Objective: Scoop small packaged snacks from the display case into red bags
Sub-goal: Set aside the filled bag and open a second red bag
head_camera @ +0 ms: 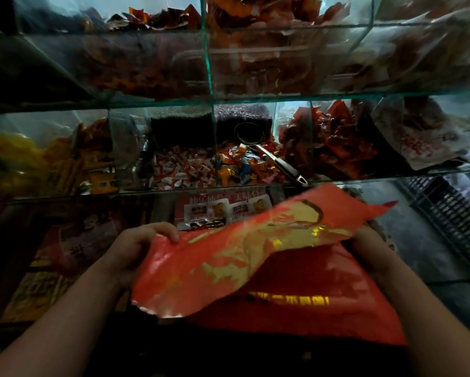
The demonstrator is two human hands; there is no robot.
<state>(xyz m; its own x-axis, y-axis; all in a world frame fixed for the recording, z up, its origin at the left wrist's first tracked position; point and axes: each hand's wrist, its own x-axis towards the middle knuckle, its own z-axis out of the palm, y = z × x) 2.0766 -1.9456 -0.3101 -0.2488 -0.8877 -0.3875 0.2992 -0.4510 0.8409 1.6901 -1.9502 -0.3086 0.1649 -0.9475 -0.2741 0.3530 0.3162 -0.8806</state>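
Head view: I stand at the display case [208, 63] with a red bag [228, 262] stretched between my hands, low in front of the bottom shelf. My left hand [144, 240] grips its left edge, fingers curled over the top of the plastic. My right hand [370, 248] sits at the bag's right edge, but the plastic covers its fingers and the light is dim there, so I cannot tell how it holds. More red plastic with gold lettering [310, 303] lies beneath the raised sheet.

The scoop [272, 156] lies in the middle-shelf compartment straight ahead. Its bowl is at the back and its handle slants toward me and to my right, resting on the small packaged snacks [242, 170] in orange and blue wrappers.

As I judge it, the step in hand is getting the bag open, since nothing is in it yet. The film looks thin and clingy, so I should part the two layers at the mouth. Then I pinch one lip firmly with my left hand and let the bag hang open, mouth up. I bring it close under that compartment's front glass. That frees my right hand for the scoop handle. Modest scoopfuls, tipped in near the mouth, should keep wrappers from sliding off.
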